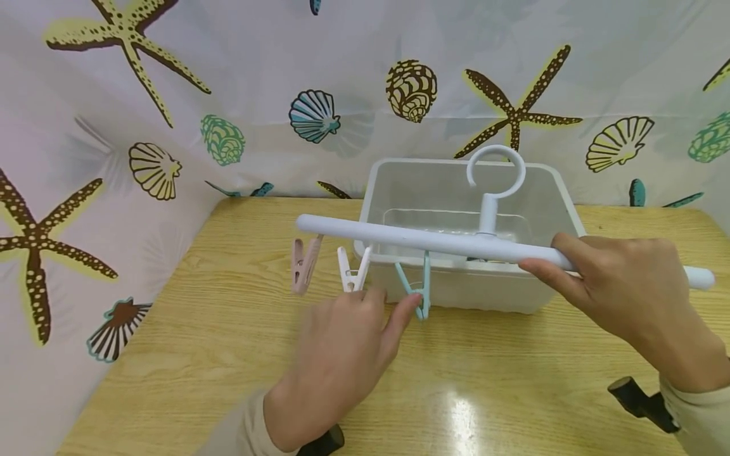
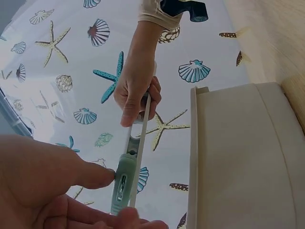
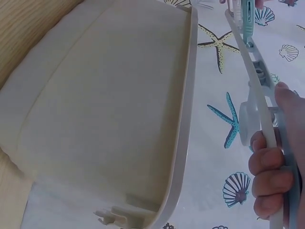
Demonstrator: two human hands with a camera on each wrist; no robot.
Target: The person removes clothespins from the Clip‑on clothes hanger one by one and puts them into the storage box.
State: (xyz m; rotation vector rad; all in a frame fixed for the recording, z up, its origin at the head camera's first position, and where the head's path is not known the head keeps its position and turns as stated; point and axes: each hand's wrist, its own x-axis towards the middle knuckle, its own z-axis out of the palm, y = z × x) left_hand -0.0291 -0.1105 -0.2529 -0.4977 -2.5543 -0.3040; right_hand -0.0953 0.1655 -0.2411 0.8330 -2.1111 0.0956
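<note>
A white clip hanger (image 1: 399, 236) with a round hook (image 1: 521, 174) is held across the front of a bin. My right hand (image 1: 627, 291) grips its bar on the right, fingers curled round it in the right wrist view. From the bar's left part hang a pink clip (image 1: 302, 266), a white clip (image 1: 355, 269) and a teal clip (image 1: 426, 285). My left hand (image 1: 342, 354), slightly blurred, is just below the white and teal clips. Its thumb is extended against the teal clip (image 2: 123, 186); its other fingers partly hide the white clip's lower end.
Behind the hanger a pale plastic bin (image 1: 456, 285) stands on the wooden table (image 1: 228, 316), with a clear container (image 1: 433, 218) visible inside. A shell-and-starfish patterned cloth (image 1: 256, 63) hangs behind and along the left.
</note>
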